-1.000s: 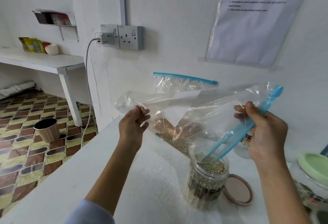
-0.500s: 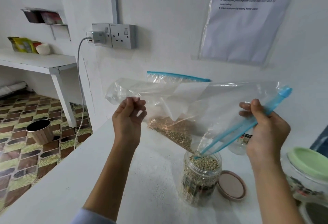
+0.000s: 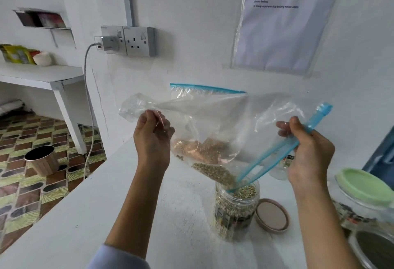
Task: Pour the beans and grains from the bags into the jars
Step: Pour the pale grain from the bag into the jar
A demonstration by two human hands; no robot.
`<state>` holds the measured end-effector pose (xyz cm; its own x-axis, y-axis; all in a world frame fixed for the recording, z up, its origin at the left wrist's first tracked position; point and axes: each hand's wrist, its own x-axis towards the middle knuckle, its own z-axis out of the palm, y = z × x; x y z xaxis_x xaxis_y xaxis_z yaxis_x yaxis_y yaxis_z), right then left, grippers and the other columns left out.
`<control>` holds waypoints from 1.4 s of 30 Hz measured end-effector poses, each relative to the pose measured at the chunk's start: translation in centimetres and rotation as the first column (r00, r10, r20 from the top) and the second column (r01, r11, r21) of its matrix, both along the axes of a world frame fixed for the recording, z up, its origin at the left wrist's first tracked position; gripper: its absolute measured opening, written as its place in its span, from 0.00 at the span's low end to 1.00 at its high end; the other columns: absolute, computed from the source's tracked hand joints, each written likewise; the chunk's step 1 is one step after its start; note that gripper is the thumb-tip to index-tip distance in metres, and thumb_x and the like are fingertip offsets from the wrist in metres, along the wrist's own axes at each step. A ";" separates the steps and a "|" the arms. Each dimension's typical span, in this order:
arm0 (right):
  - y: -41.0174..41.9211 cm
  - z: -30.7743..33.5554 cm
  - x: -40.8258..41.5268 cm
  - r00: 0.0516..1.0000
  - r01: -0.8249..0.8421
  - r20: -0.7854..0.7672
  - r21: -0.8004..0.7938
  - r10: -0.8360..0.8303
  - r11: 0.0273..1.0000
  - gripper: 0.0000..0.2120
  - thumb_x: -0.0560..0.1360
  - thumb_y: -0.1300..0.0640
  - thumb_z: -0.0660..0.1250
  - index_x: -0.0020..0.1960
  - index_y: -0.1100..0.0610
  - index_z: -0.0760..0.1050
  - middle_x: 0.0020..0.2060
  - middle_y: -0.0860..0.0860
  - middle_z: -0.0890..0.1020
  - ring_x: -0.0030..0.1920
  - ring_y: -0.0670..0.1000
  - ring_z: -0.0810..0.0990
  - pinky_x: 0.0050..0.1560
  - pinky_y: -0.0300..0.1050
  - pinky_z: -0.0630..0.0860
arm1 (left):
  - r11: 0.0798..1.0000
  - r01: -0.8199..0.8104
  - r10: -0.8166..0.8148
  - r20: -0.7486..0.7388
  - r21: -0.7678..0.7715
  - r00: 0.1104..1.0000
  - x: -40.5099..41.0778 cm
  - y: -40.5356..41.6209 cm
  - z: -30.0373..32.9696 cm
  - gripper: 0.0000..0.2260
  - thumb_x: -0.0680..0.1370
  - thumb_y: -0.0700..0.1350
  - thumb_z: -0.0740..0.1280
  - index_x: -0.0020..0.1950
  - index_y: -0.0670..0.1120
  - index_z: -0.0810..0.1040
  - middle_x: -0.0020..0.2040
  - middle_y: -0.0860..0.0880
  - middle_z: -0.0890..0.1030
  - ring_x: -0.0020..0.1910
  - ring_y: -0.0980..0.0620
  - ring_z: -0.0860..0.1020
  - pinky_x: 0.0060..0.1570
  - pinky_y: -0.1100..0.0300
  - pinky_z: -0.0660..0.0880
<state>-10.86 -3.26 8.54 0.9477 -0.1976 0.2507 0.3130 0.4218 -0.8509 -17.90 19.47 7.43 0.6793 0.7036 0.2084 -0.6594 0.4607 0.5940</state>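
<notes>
A clear zip bag (image 3: 251,123) with a blue zipper hangs tilted above the white table (image 3: 85,221). My left hand (image 3: 152,138) pinches its raised bottom corner. My right hand (image 3: 307,151) grips the blue zipper edge. The bag's open mouth dips into a clear jar (image 3: 234,211) that is almost full of pale grains (image 3: 243,191). A small heap of grains (image 3: 215,172) lies in the bag just above the jar's mouth. Behind it a second zip bag (image 3: 191,92) with brownish grain leans on the wall.
A pink lid (image 3: 271,215) lies right of the jar. At the far right stands a large jar with a green lid (image 3: 364,187), and a small clear container (image 3: 281,170) sits behind my right hand. The table's left edge drops to a tiled floor with a bin (image 3: 41,160).
The grains have slid down inside the bag toward the jar's mouth. My left hand holds the bag's bottom corner slightly higher. The jar looks fuller.
</notes>
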 end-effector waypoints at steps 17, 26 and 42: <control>-0.7 -0.7 0.9 0.999 0.004 -0.045 -0.006 -0.004 1.000 0.07 0.75 0.59 0.69 0.39 0.60 0.80 0.32 0.49 0.84 0.35 0.46 0.79 0.41 0.36 0.76 | 0.999 -0.024 0.023 0.023 0.039 0.999 0.2 0.7 0.2 0.12 0.80 0.43 0.60 0.38 0.44 0.75 0.27 0.51 0.75 0.27 0.57 0.71 0.27 0.67 0.67; -0.7 -1.3 1.2 0.996 -0.035 -0.076 0.017 0.036 0.999 0.06 0.75 0.59 0.69 0.41 0.60 0.79 0.33 0.49 0.84 0.36 0.46 0.80 0.47 0.41 0.76 | 0.995 -0.031 0.025 0.065 0.092 0.998 0.7 -0.1 1.2 0.12 0.81 0.44 0.59 0.37 0.43 0.70 0.25 0.52 0.71 0.24 0.56 0.67 0.26 0.65 0.64; -1.3 -2.9 1.4 0.993 -0.113 -0.014 0.149 0.116 0.982 0.08 0.76 0.59 0.67 0.50 0.64 0.77 0.36 0.50 0.85 0.37 0.47 0.80 0.50 0.45 0.75 | 0.997 -0.075 0.075 0.015 0.012 0.997 2.0 -2.2 3.7 0.16 0.82 0.44 0.59 0.33 0.46 0.67 0.25 0.52 0.65 0.21 0.57 0.61 0.20 0.67 0.56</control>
<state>-9.45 -4.60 5.63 0.9712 -0.1204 0.2055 0.2370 0.5753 -0.7829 -15.91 17.29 11.12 0.6217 0.7497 0.2269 -0.7005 0.4026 0.5892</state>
